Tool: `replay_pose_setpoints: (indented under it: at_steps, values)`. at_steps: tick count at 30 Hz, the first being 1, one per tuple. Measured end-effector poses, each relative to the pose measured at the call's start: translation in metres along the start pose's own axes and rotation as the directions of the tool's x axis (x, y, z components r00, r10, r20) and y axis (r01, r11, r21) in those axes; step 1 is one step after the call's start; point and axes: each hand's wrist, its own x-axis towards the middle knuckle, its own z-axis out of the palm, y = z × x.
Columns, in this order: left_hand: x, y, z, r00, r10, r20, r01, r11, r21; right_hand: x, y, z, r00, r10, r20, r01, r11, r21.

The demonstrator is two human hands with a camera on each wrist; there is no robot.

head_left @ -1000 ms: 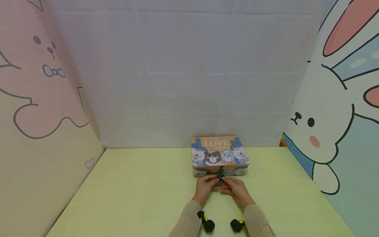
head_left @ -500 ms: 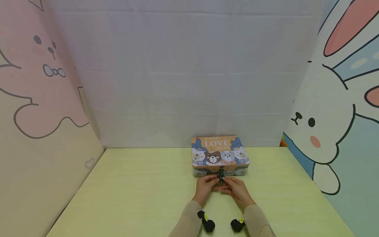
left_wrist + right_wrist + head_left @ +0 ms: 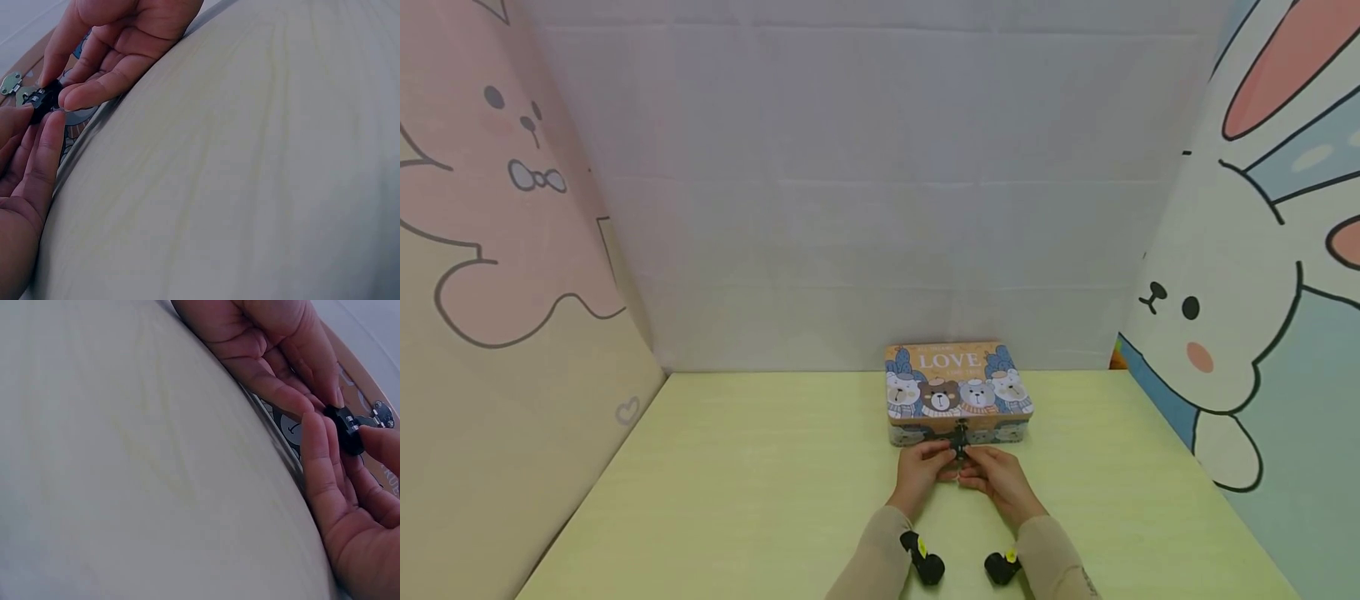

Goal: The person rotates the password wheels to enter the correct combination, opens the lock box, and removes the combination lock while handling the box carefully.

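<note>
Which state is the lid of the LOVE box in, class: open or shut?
Shut: the lid lies flat on the LOVE box in the head view. Whether the black combination padlock at its front is locked, I cannot tell.

Black lock [image 3: 42, 105] between left hand [image 3: 26, 187] and right hand [image 3: 128, 44]

Distant head view faces forward-down; close wrist views share the lock [image 3: 344, 429].

Before the box [image 3: 955, 383], left hand [image 3: 917, 475] and right hand [image 3: 1002, 483] flank the lock [image 3: 344, 431]
</note>
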Motion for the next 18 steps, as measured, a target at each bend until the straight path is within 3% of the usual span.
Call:
replay_pose_setpoints:
  at_steps: [18]
  values:
    - [-0.0037, 0.0038, 0.0009, 1.0, 0.015, 0.003, -0.015, 1.0, -0.007, -0.0024, -0.002, 0.0003, 1.0, 0.003, 0.008, -0.003, 1.0, 0.027]
